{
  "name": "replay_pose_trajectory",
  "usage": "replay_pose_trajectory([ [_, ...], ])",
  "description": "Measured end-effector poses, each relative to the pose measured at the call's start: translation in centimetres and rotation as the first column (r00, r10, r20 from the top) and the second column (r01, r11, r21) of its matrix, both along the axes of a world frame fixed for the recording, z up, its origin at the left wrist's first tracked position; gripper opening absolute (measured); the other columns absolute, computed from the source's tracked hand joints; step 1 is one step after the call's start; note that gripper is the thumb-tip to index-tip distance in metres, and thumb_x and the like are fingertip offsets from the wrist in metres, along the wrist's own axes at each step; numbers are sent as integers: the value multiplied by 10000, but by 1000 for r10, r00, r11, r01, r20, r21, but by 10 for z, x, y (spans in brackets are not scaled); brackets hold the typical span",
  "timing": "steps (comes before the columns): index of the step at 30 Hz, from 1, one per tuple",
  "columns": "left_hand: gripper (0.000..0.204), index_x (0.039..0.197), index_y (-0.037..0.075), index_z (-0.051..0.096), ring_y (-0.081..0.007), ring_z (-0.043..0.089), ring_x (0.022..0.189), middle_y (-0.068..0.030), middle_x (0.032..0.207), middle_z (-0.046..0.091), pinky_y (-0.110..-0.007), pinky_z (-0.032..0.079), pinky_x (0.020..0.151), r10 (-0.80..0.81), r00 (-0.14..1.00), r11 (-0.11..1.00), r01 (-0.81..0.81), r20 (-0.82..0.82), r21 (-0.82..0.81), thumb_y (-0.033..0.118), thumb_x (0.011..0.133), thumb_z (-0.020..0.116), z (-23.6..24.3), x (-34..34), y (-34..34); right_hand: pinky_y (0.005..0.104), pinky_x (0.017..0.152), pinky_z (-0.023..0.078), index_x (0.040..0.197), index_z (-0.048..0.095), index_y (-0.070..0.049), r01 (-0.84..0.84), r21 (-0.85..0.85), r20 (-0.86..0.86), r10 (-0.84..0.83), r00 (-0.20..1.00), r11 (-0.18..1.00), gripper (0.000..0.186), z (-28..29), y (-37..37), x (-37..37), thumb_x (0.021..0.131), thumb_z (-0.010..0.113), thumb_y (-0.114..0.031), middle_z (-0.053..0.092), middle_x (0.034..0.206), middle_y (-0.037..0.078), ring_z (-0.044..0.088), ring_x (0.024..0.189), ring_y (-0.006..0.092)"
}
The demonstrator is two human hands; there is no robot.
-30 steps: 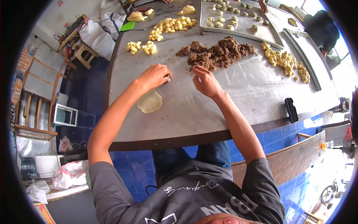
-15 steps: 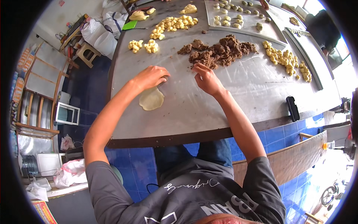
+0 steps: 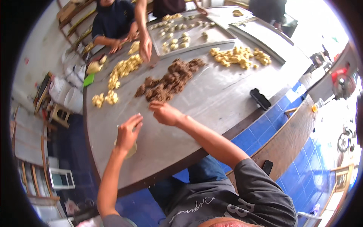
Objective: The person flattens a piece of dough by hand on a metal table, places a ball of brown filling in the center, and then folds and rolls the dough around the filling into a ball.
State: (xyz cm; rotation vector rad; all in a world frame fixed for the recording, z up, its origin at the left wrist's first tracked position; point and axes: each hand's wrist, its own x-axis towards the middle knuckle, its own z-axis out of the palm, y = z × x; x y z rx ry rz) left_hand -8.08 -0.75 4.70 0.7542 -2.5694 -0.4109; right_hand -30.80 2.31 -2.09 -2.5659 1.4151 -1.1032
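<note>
Brown paste (image 3: 172,79), just beyond the narrowed right hand (image 3: 166,113), is apparently being portioned; a dough disc (image 3: 132,150) is part-covered by the left hand (image 3: 127,133), whose hold is unclear. A small pinch is needed.

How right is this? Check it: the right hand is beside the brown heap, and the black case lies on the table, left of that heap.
Wrong side: in the head view the black case lies on the table, right of the brown heap. The right hand is beside that heap.
</note>
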Motion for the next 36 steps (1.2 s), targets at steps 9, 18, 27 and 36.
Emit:
replay_pose_trajectory([
  [9,380,1324,56,542,-354,502,1257,-195,1382,499,-422,458,1001,4,999,961,5,32,-278,188,968,523,-5,-17,19,426,853,503,932,576,52,-12,53,333,-7,943,999,196,19,12,5,741,547,22,565,982,182,567,1021,355],
  [18,320,1248,64,608,-342,533,1223,-160,1302,576,-416,470,986,-44,999,991,46,-15,128,158,945,562,-13,-14,18,417,817,501,822,529,64,-34,28,299,24,954,999,121,20,12,4,715,564,20,526,896,168,535,985,344],
  [27,316,1174,80,665,-336,526,1243,-137,1268,611,-399,457,999,-77,994,997,76,77,27,144,864,666,1,-8,35,431,808,497,856,531,46,-33,31,326,21,945,999,135,24,14,7,723,547,34,531,923,185,551,934,364],
  [36,208,1084,57,686,-393,508,1241,-132,1175,664,-429,417,1044,-69,997,970,76,-39,232,148,919,598,-10,-2,26,428,845,494,929,556,55,-37,42,324,22,946,998,199,27,15,6,732,540,34,547,973,196,559,984,366],
])
